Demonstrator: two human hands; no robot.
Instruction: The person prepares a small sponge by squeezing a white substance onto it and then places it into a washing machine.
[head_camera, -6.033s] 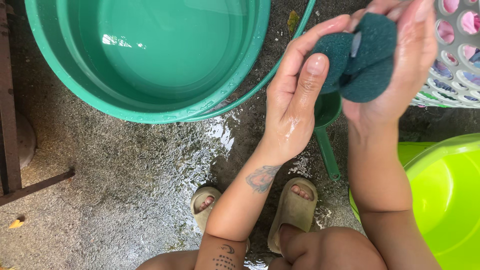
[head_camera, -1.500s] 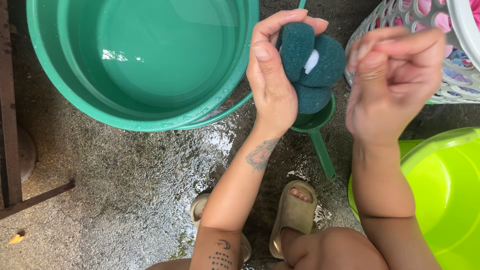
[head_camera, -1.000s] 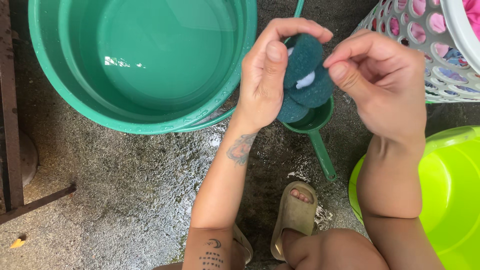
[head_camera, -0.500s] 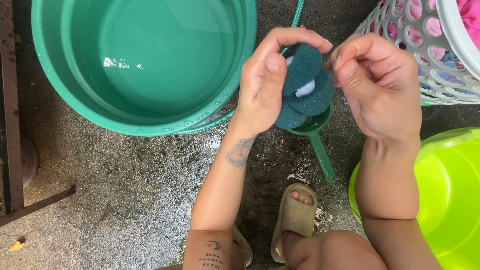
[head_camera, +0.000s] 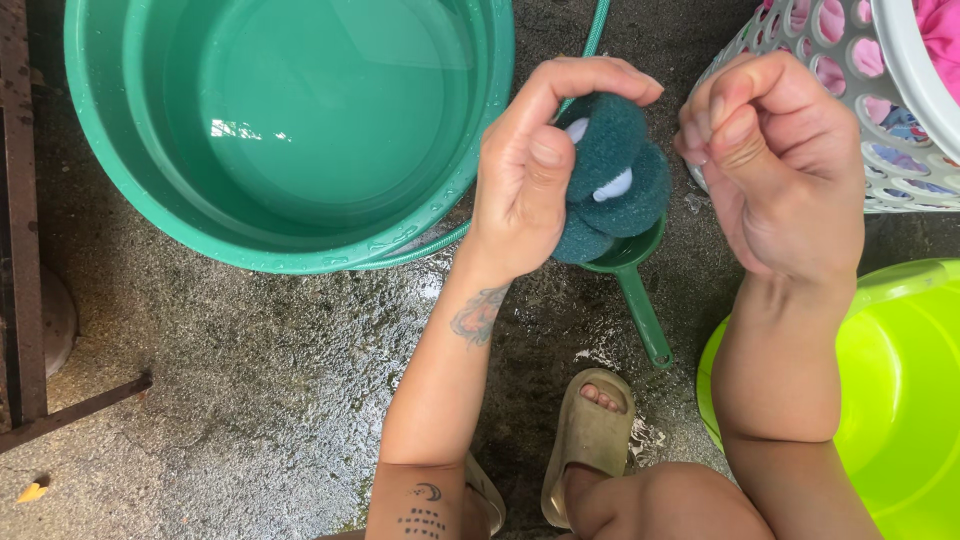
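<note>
Water fills the big green tub (head_camera: 150, 190) at the top left of the wet concrete floor (head_camera: 250, 400), and a green hose (head_camera: 592, 30) runs along the tub's right rim. Just right of the tub, the left hand (head_camera: 525, 170) is curled around a dark green scrubbing pad (head_camera: 615, 175), thumb across the front and fingers hooked over the top; the pad is bunched into rounded folds with a small white patch showing in the middle. It is held above a green dipper (head_camera: 632, 275) that lies on the floor with its handle pointing toward the lower right. Close beside the pad but apart from it, the right hand (head_camera: 775, 165) is loosely closed into a fist with nothing visible in it. Behind that hand stands a white laundry basket (head_camera: 900, 110) with clothes inside, at the top right. A lime green basin (head_camera: 900, 400) sits at the right edge, and a beige sandal (head_camera: 585, 440) shows at the bottom
</note>
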